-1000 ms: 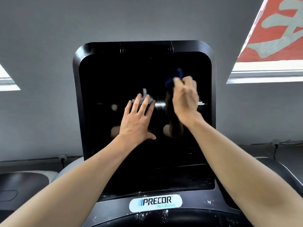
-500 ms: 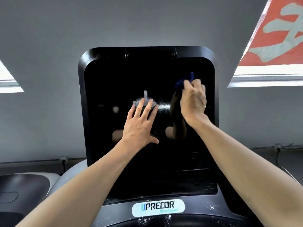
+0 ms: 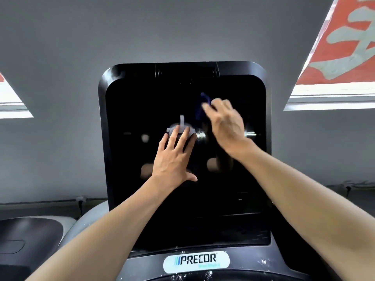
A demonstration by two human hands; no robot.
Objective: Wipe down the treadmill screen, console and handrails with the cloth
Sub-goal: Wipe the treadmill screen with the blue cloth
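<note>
At the left, the left hand is laid flat on the dark treadmill screen, fingers straight and spread, holding nothing. To its right, the right hand is pressed to the upper right of the glass, its fingers curled round a blue cloth, which is mostly hidden. Below, the console is flecked white. The screen is probably best wiped in overlapping strokes with even pressure, corners included, and the bare palm's spot afterwards.

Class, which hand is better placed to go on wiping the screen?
The right hand: it grips the blue cloth against the screen. The left hand lies flat, holding nothing.
</note>
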